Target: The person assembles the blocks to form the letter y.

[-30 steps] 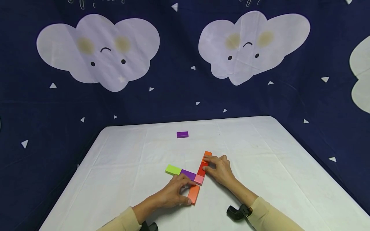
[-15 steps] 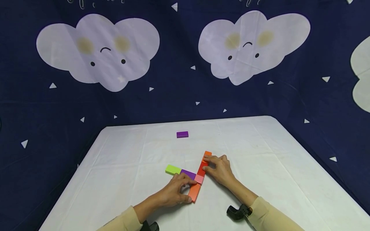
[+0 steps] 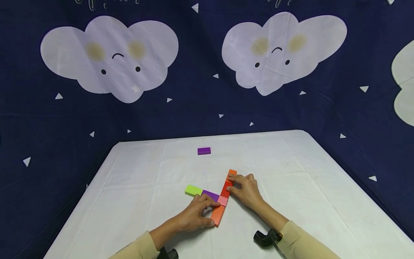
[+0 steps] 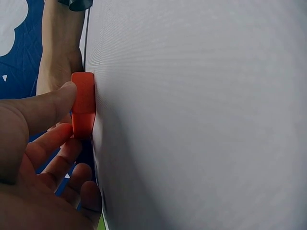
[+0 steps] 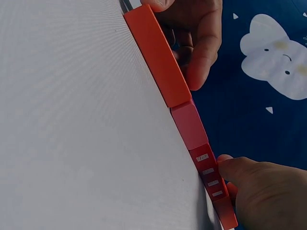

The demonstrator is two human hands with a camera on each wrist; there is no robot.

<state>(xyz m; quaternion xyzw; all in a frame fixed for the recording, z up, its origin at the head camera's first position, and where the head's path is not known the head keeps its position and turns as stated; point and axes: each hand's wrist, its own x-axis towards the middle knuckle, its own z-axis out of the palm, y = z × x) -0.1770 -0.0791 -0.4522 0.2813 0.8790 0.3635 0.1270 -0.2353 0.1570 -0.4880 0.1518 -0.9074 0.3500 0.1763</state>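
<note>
My left hand (image 3: 195, 214) holds a coral-orange block (image 3: 218, 216) lengthwise, its thumb at the near end and its index finger by the far end. That far end meets a pink block (image 3: 222, 201). Beyond the pink one, a red block (image 3: 226, 189) and a bright orange block (image 3: 231, 173) continue the straight row. My right hand (image 3: 247, 190) holds the row there, with its thumb on the red block and index finger on the bright orange one. A purple block (image 3: 211, 195) and a lime-green block (image 3: 194, 190) branch off leftward from the pink block.
A separate purple block (image 3: 204, 151) lies near the far edge of the white table (image 3: 155, 165). Behind the table hangs a dark blue cloth (image 3: 200, 118) with clouds and small triangles. Black wrist devices (image 3: 266, 238) sit low over the table.
My left hand has pushed the coral-orange block slightly away from me, so its gap to the pink block has closed. My right hand has stayed in place.
</note>
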